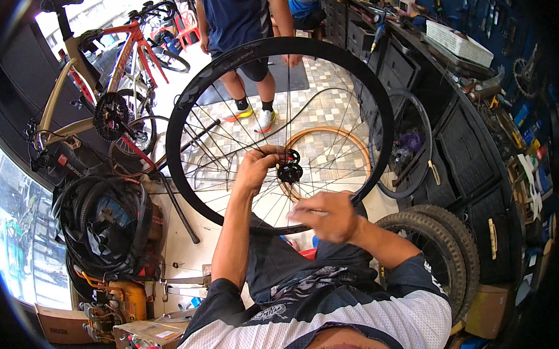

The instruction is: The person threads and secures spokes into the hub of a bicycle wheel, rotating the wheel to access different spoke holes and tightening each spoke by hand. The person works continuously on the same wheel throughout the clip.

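A black deep-rimmed bicycle wheel stands upright before me, its thin dark spokes running in to a black hub. The fingers of my left hand are pinched at the top of the hub, beside a small red part. My right hand hovers over the lower right of the wheel, near the rim. Motion smears its fingers, which look bent; whether anything is in them cannot be made out. The wheel's lower edge is close to my lap.
A person in dark clothes stands beyond the wheel. Bicycles and coiled black tyres are at left. Knobbly tyres, a dark cabinet and a white basket are at right. A tan tyre lies on the floor.
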A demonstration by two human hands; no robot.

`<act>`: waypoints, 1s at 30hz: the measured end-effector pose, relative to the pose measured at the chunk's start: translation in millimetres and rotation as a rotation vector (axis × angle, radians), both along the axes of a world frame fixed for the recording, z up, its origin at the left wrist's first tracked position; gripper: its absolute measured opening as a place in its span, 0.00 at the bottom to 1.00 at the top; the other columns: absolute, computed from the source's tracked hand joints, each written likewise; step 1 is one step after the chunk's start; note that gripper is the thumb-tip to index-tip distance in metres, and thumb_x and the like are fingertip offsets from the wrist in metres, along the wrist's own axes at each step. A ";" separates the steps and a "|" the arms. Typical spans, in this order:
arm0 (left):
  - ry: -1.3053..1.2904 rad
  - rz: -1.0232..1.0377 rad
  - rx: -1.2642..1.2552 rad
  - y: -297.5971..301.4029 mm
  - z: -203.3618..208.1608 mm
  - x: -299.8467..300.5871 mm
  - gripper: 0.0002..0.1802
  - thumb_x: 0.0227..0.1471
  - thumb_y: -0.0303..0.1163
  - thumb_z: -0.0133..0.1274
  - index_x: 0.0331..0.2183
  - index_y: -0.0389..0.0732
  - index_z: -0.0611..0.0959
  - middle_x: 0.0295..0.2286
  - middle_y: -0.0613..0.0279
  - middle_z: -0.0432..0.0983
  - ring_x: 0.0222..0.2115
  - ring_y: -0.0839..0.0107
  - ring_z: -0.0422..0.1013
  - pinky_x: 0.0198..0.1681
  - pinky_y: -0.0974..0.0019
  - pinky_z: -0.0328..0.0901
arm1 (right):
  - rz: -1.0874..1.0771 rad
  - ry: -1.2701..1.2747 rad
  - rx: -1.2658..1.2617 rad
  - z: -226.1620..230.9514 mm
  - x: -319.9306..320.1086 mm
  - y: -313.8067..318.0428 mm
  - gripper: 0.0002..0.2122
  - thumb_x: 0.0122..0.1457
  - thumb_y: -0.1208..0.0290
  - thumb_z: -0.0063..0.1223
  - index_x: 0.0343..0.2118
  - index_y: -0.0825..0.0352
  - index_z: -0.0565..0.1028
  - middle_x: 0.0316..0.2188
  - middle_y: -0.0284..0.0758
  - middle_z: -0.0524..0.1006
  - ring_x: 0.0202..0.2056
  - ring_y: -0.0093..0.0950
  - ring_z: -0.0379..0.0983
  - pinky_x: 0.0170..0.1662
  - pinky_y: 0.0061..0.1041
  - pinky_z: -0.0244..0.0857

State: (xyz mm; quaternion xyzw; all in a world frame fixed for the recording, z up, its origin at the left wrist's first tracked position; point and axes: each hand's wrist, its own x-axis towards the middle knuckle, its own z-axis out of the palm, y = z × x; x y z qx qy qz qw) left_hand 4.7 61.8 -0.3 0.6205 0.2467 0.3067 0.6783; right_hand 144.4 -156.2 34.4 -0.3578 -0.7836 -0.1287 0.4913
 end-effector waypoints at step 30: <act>0.118 0.201 0.171 -12.2 9.5 -4.0 0.25 0.60 0.31 0.61 0.53 0.24 0.78 0.39 0.52 0.85 0.42 0.68 0.79 0.51 0.66 0.70 | -0.014 0.834 -0.357 36.8 24.8 158.6 0.10 0.70 0.69 0.54 0.44 0.72 0.77 0.30 0.33 0.80 0.29 0.18 0.78 0.34 0.22 0.76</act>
